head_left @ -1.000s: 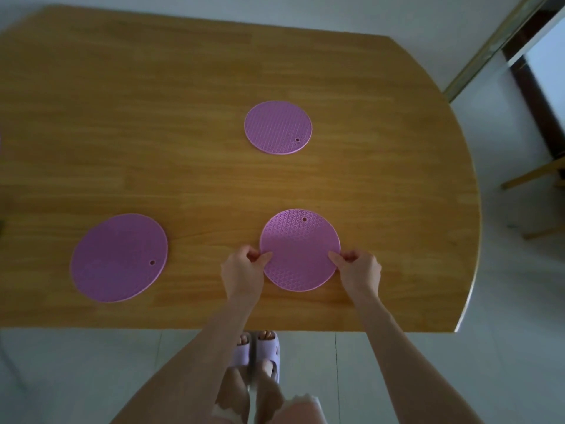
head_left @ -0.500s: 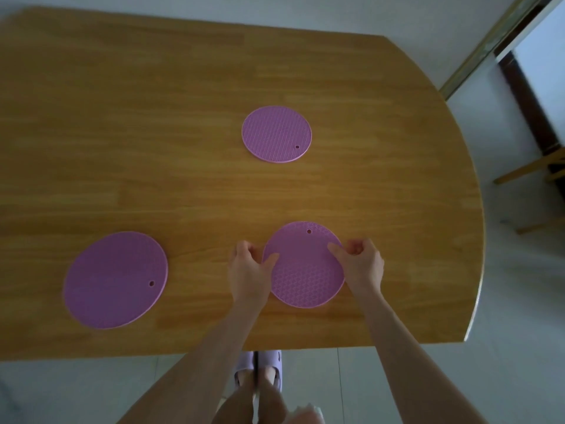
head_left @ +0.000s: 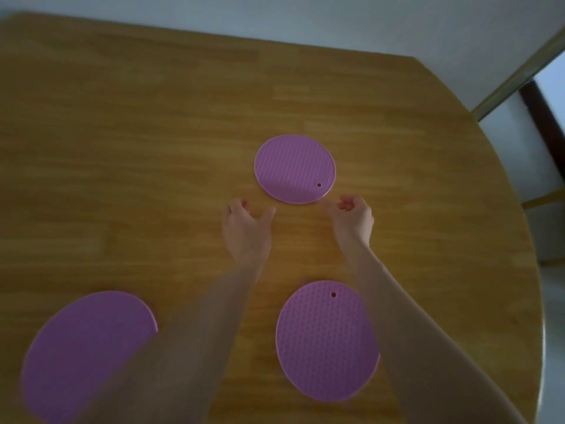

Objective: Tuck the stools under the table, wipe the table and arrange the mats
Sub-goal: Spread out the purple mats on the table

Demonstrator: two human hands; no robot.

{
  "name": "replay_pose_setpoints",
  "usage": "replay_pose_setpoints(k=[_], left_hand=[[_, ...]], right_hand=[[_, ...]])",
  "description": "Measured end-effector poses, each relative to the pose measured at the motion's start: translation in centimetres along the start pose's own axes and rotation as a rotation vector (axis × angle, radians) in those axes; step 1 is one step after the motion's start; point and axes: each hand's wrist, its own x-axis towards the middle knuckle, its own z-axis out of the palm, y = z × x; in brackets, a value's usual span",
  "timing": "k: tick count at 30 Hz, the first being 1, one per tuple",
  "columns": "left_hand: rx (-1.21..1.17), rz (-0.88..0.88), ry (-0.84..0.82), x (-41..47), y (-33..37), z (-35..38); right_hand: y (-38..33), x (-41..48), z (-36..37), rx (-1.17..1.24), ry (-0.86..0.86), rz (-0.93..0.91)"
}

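Note:
Three round purple silicone mats lie flat on the wooden table point(head_left: 122, 148). The far mat point(head_left: 295, 168) sits at the middle of the table. The near mat point(head_left: 325, 341) lies between my forearms, and the large left mat point(head_left: 88, 353) is partly hidden by my left arm. My left hand point(head_left: 246, 228) hovers just below-left of the far mat, fingers apart and empty. At the far mat's lower right edge is my right hand point(head_left: 351, 218), fingers curled; whether it touches the rim I cannot tell.
The table's curved right edge point(head_left: 538, 301) drops to pale floor. A wall runs behind the table. At the far right are a dark door frame point(head_left: 544, 117) and wooden furniture legs point(head_left: 544, 198).
Both hands let go of the near mat and moved forward to the far mat. The view shifted forward, so the near mats now lie lower in the frame.

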Motion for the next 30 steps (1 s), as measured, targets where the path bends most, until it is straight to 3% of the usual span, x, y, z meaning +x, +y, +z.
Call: replay_pose_setpoints(k=[6,13,25,30], left_hand=[[0.006,-0.015,0.004,4.5,1.4,1.7],[0.183,0.012,0.001,6.5,2.9,3.2],[0.071,0.049,-0.093,7.7,3.1,2.5],[-0.037,0.065,-0.13,4.2,4.4,3.4]], right_hand=[[-2.0,4.0,2.4,-0.03,0.037,-0.035],[-3.0,6.2,3.7,-0.109,0.062,-0.051],[-2.9,5.3,2.7,0.001,0.107,0.026],[-1.1,4.1,-1.6,0.028,0.183,0.069]])
